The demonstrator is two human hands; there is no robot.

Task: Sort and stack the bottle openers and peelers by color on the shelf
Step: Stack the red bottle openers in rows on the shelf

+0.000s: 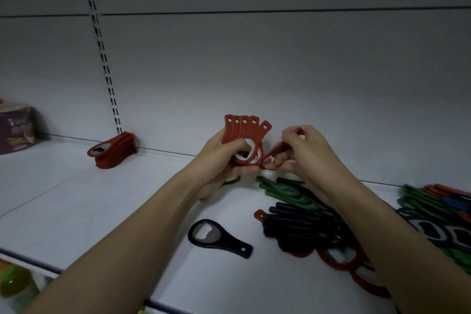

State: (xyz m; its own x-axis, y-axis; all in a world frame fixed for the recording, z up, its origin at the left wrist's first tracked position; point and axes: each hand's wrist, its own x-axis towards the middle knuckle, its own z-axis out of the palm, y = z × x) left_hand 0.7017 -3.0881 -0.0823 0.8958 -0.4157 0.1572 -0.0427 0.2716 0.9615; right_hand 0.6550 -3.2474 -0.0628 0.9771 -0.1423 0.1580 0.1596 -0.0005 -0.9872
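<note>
Gripping fanned red openers (244,130) in left hand (224,158) | right hand (303,150) pinching another red opener (276,150) alongside

A fan of red bottle openers (244,132) is held upright above the white shelf (76,199), handles spread upward, each pierced by a small hole. One more red opener (276,151) is held tilted just beside the fan's ring ends. A neat stack of red openers (113,151) is laid flat against the back wall, left. A single black opener (219,238) is laid flat in front. Green openers (283,192), black openers (298,227) and further red ones are heaped together at the right.
</note>
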